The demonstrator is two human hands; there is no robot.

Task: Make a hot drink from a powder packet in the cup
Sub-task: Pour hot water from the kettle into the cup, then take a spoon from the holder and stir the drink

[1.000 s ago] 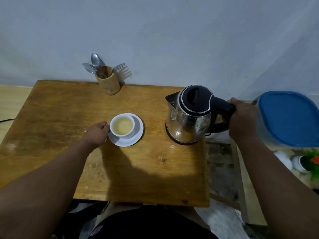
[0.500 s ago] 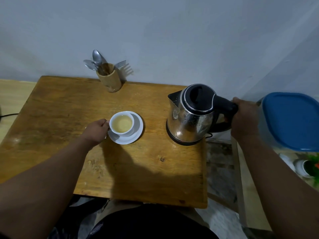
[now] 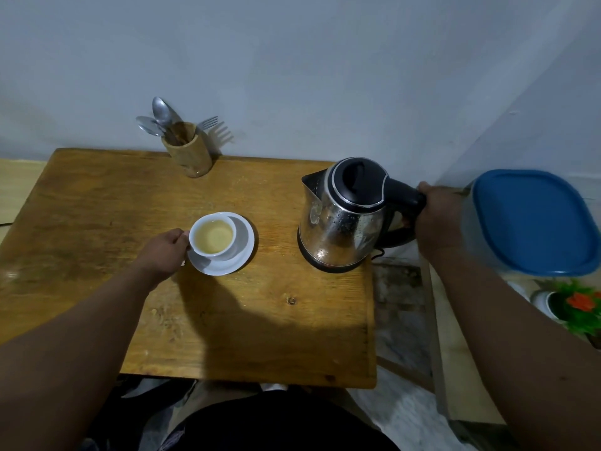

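Observation:
A white cup (image 3: 213,237) holding pale yellowish liquid stands on a white saucer (image 3: 242,257) in the middle of the wooden table (image 3: 97,216). My left hand (image 3: 164,252) grips the cup at its left side, where the handle is hidden by my fingers. A steel kettle (image 3: 338,229) with a black lid rests upright on the table's right part. My right hand (image 3: 437,216) is closed around its black handle. No powder packet is in sight.
A wooden holder (image 3: 188,151) with spoons and a fork stands at the table's back edge by the wall. To the right, beyond a gap, a blue-lidded container (image 3: 533,222) sits on a lower surface, with a small plant (image 3: 582,307) in front of it.
The kettle and both hands keep their places relative to the table. Only the camera view has shifted slightly.

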